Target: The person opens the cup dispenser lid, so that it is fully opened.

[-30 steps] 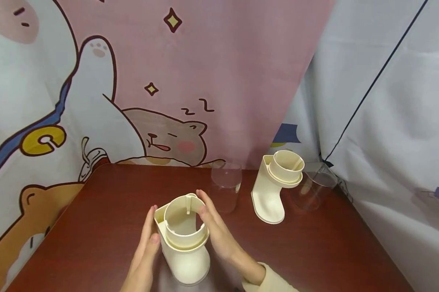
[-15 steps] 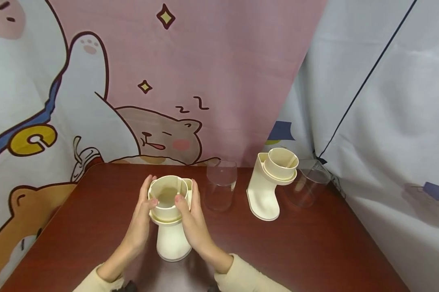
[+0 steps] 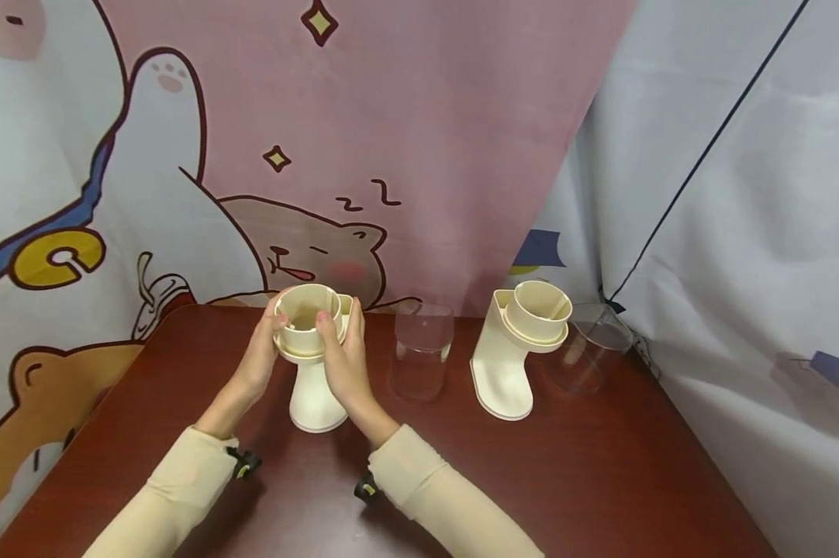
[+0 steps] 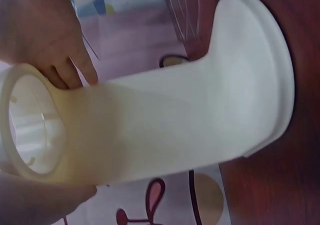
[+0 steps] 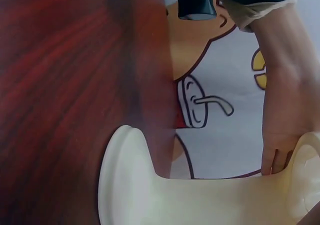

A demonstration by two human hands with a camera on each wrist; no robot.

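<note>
Both hands hold a cream plastic stand (image 3: 315, 399) with a round collar on top and a wide rounded foot. My left hand (image 3: 257, 353) grips the collar's left side, its thumb over the rim. On the other side, the right hand (image 3: 346, 368) has its thumb at the rim and its fingers along the back. In the left wrist view the stand's foot (image 4: 250, 80) is close to the table; I cannot tell whether it touches. A second stand (image 3: 506, 364) of the same shape stands upright to the right, apart from the hands.
A clear plastic container (image 3: 422, 356) stands between the two stands. Another clear container (image 3: 590, 349) is behind the second stand at the right. A printed curtain (image 3: 461, 155) hangs behind the dark red table (image 3: 566, 480).
The hands have turned the held stand and moved it away from the table's front, slightly left. Their hold has changed from flatter fingers to thumbs over the rim. The second stand stays put.
</note>
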